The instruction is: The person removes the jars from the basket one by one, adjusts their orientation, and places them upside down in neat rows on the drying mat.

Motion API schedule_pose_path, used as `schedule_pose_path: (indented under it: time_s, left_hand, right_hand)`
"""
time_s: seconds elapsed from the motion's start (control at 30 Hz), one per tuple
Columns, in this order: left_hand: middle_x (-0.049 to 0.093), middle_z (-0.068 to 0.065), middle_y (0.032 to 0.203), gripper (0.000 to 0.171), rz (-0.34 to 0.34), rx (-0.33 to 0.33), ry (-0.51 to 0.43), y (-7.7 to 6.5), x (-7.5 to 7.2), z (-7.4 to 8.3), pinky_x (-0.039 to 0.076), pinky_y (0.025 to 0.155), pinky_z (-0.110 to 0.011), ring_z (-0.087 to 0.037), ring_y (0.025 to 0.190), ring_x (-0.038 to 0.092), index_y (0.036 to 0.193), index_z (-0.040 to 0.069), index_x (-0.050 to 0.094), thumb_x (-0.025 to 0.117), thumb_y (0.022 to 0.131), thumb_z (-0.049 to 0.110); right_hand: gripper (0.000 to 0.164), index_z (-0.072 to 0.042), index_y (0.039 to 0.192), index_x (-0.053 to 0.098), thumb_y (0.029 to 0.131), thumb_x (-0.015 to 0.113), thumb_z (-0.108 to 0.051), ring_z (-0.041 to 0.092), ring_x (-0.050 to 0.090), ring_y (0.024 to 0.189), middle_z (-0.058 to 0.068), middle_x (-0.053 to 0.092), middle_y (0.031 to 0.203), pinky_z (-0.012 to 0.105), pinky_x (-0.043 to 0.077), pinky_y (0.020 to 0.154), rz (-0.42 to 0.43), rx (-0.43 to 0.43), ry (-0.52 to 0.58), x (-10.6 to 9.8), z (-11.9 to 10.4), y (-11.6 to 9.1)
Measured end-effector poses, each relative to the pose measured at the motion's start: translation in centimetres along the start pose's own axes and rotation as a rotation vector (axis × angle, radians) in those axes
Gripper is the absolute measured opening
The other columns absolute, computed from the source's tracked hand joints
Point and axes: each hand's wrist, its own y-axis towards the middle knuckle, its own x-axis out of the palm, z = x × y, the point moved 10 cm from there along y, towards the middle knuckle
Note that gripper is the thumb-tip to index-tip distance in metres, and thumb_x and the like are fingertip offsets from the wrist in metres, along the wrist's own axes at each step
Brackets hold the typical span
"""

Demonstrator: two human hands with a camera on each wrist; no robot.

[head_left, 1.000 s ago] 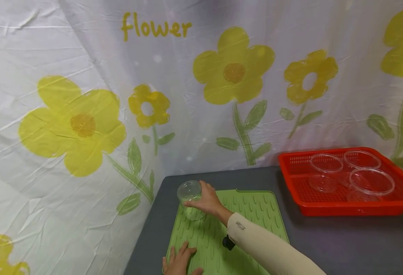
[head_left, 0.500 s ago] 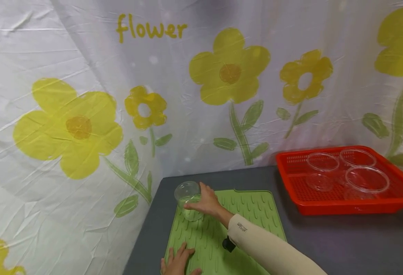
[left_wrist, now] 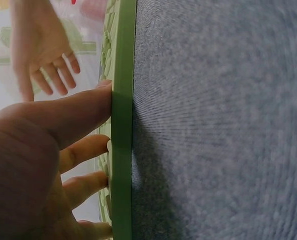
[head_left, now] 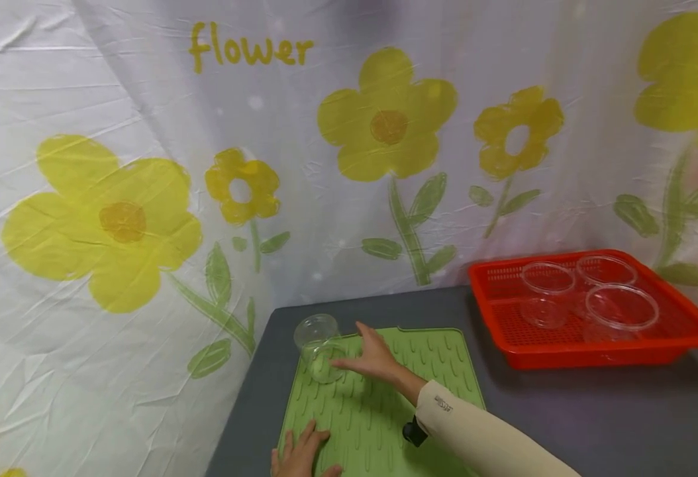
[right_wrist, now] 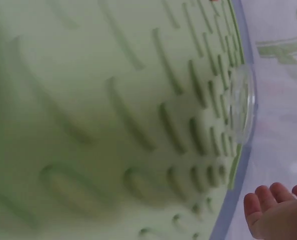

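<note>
A clear plastic cup (head_left: pixel 316 339) stands at the far left corner of the green mat (head_left: pixel 408 371). Just to its right, my right hand (head_left: pixel 375 358) is spread with thumb and fingers apart. In the right wrist view a gap shows between that hand (right_wrist: pixel 276 210) and the cup (right_wrist: pixel 242 105). My left hand (head_left: pixel 300 454) rests on the mat's near left part, fingers spread. Its fingertips touch the ridged surface in the left wrist view, where the left hand (left_wrist: pixel 48 145) lies beside the mat's edge (left_wrist: pixel 121 120) and the right hand (left_wrist: pixel 43 50) appears beyond.
A red perforated basket (head_left: pixel 611 358) on the right of the grey table (head_left: pixel 540 411) holds 3 clear cups (head_left: pixel 620 308). A white curtain (head_left: pixel 301 232) printed with yellow flowers borders the table at the back and left.
My right hand has let go of the cup and drawn back to the right. The cup stays on the mat, and my left hand stays in place. The view has shifted slightly.
</note>
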Motion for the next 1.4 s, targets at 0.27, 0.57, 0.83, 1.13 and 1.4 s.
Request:
schedule_pose_path:
  time_s: [0.27,0.57,0.83,1.13,1.4]
  left_hand:
    - [0.044,-0.022,0.157,0.073,-0.005,0.005,0.005,0.0,0.1,0.1,0.005,0.101,-0.091,-0.072,0.140,0.017,0.131,0.017,0.064,0.071,0.081,0.070]
    - [0.044,-0.018,0.158,0.075,-0.036,0.016,0.047,0.4,-0.1,0.1,0.008,0.100,-0.092,-0.072,0.140,0.020,0.134,0.020,0.062,0.068,0.082,0.073]
    - [0.045,-0.018,0.157,0.072,-0.056,0.008,0.033,0.9,-0.3,-0.5,0.007,0.097,-0.094,-0.072,0.139,0.022,0.133,0.022,0.064,0.068,0.082,0.072]
    - [0.046,-0.023,0.154,0.058,0.052,0.029,0.035,0.5,-1.7,0.8,0.010,0.100,-0.092,-0.074,0.138,0.019,0.125,0.019,0.068,0.072,0.085,0.062]
    - [0.051,-0.022,0.150,0.046,0.204,0.208,0.015,-0.3,-2.9,4.2,0.024,0.098,-0.090,-0.074,0.134,0.029,0.121,0.020,0.070,0.071,0.089,0.053]
  right_hand:
    - [0.092,-0.003,0.157,0.033,0.088,0.080,-0.041,0.046,0.043,0.142,0.025,0.042,0.156,0.064,0.045,0.106,0.036,-0.030,-0.004,-3.1,1.7,-2.0]
    - [0.077,-0.007,0.151,0.046,0.089,0.080,-0.038,0.038,0.050,0.136,0.018,0.053,0.148,0.060,0.047,0.105,0.119,-0.055,-0.036,-7.8,1.2,-4.7]
    - [0.068,-0.005,0.146,0.049,0.091,0.078,-0.033,0.037,0.053,0.132,0.016,0.057,0.144,0.059,0.046,0.106,0.168,-0.118,-0.076,-11.9,0.6,-7.5]
    - [0.062,-0.006,0.144,0.051,0.094,0.075,-0.032,0.038,0.056,0.131,0.020,0.058,0.143,0.060,0.048,0.103,0.295,-0.144,-0.128,-18.2,1.0,-10.0]
    - [0.057,-0.004,0.144,0.052,0.097,0.071,-0.030,0.033,0.054,0.127,0.020,0.057,0.142,0.044,0.046,0.102,0.468,-0.080,-0.146,-25.7,2.8,-14.3]
